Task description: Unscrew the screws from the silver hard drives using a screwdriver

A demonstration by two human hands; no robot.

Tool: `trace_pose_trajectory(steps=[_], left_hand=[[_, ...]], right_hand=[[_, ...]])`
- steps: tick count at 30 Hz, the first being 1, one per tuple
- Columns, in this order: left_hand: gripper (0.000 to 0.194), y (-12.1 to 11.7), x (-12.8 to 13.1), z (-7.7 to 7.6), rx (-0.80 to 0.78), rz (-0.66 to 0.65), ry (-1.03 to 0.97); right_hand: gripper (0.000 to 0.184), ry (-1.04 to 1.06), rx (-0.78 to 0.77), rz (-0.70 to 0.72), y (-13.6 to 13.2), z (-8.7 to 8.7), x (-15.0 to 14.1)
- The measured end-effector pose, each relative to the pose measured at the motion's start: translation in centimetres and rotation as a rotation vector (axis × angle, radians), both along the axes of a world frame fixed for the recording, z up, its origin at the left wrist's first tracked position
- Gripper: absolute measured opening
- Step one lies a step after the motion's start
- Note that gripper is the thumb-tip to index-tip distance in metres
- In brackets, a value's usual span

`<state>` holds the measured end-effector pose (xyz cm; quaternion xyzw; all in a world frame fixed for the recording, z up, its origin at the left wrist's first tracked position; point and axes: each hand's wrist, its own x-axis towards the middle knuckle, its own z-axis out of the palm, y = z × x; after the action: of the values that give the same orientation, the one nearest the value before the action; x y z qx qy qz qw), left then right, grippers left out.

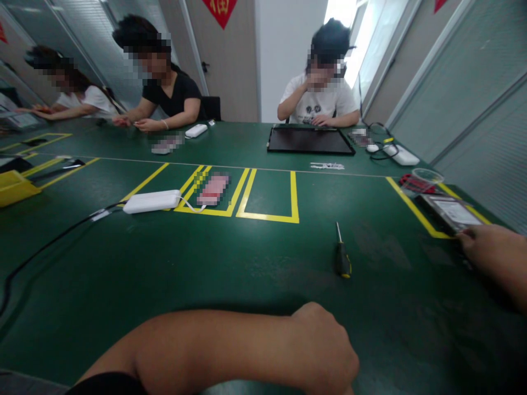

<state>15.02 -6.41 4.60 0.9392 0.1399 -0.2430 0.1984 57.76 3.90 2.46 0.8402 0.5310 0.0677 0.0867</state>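
At the right edge my right hand (492, 249) has its fingers closed on the near end of a hard drive (455, 213), a flat metal box with a white label. The drive lies at the yellow-taped area on the right. My left forearm stretches across the front of the table. My left hand (325, 348) is curled like a fist, back side up; its fingertips are hidden, so I cannot make out whether anything is inside. Beyond it, apart from both hands, lies a screwdriver (342, 259) with a black and yellow handle, its shaft pointing away.
A white power bank (151, 202) with a cable sits left of a blurred phone (213, 189). Yellow tape (295, 197) marks the green table. Behind the drive are a clear round dish (428, 176) and red items. Across sit several people; a dark panel (310, 140) lies before one.
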Motion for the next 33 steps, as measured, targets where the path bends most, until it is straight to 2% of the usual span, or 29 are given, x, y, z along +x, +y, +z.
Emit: trace_pose_trajectory(steps=[4, 14, 22, 27, 33], left_hand=[[0.037, 0.1, 0.0, 0.1, -0.003, -0.011, 0.007], [0.037, 0.1, 0.0, -0.5, -0.013, 0.001, -0.011], [0.037, 0.1, 0.0, -0.4, -0.009, -0.006, -0.012], [0.034, 0.0, -0.2, -0.5, 0.009, 0.017, -0.063], [0.033, -0.1, -0.1, -0.7, 0.008, 0.008, -0.064]], right_hand=[[0.048, 0.010, -0.068, 0.019, 0.4, 0.2, 0.3], [0.051, 0.027, -0.028, 0.011, 0.5, -0.5, 2.7], [0.053, 0.030, -0.031, 0.002, 0.2, -0.4, 2.7], [0.050, 0.016, -0.068, -0.052, 0.0, -0.2, 2.2], [0.047, -0.028, -0.087, 0.013, 0.3, -0.2, 2.1]])
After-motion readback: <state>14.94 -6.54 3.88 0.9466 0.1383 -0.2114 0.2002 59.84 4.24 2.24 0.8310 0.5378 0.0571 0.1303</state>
